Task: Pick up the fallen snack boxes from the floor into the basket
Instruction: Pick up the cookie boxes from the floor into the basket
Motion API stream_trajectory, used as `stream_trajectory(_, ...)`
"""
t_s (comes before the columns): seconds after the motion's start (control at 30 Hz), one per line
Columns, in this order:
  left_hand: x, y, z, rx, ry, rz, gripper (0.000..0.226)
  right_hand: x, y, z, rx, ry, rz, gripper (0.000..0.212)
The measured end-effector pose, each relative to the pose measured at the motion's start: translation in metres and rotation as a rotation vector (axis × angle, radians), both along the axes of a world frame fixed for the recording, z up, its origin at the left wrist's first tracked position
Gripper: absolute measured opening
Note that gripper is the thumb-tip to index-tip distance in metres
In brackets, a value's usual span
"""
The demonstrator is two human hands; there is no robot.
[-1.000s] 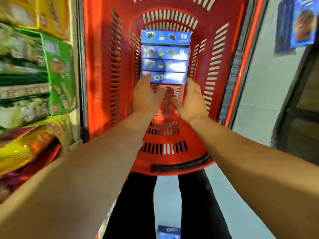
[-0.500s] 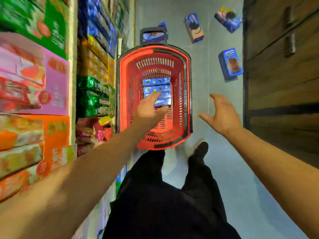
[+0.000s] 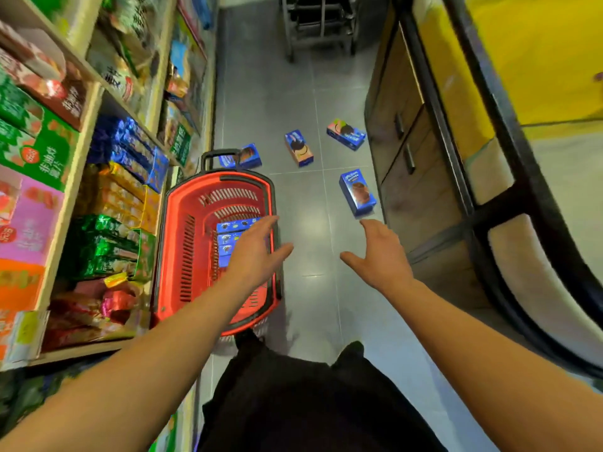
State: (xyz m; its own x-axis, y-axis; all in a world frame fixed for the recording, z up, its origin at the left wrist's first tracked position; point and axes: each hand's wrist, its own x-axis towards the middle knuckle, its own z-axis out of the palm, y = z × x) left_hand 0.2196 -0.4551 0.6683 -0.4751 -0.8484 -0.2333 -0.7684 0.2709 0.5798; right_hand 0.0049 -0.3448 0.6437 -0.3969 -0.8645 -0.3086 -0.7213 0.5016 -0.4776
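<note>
Having left the stacked boxes (image 3: 233, 238) in the red basket (image 3: 173, 243), your left hand (image 3: 257, 252) and right hand (image 3: 380, 256) are open, empty; four boxes wait on the floor (image 3: 293, 93), nearest (image 3: 357, 192).

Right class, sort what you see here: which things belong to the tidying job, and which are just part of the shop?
Job things:
basket
boxes in basket
four floor boxes
left hand, open
right hand, open

Just there:
shelves
cabinet
trolley
</note>
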Motion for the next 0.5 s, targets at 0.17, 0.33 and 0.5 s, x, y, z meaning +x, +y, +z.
stream_trajectory(0.17, -0.061, 0.001, 0.007, -0.014, 0.006, 0.007, 0.065, -0.062, 0.005, 0.007, -0.018, 0.013, -0.055, 0.080)
stream_trajectory(0.33, -0.109, -0.026, 0.005, 0.004, 0.012, 0.040, 0.065, -0.104, -0.020, 0.004, 0.002, 0.012, -0.046, 0.074)
stream_trajectory(0.5, -0.152, -0.085, -0.008, 0.038, 0.015, 0.006, 0.065, -0.145, -0.077, -0.005, 0.060, 0.061, -0.034, 0.076)
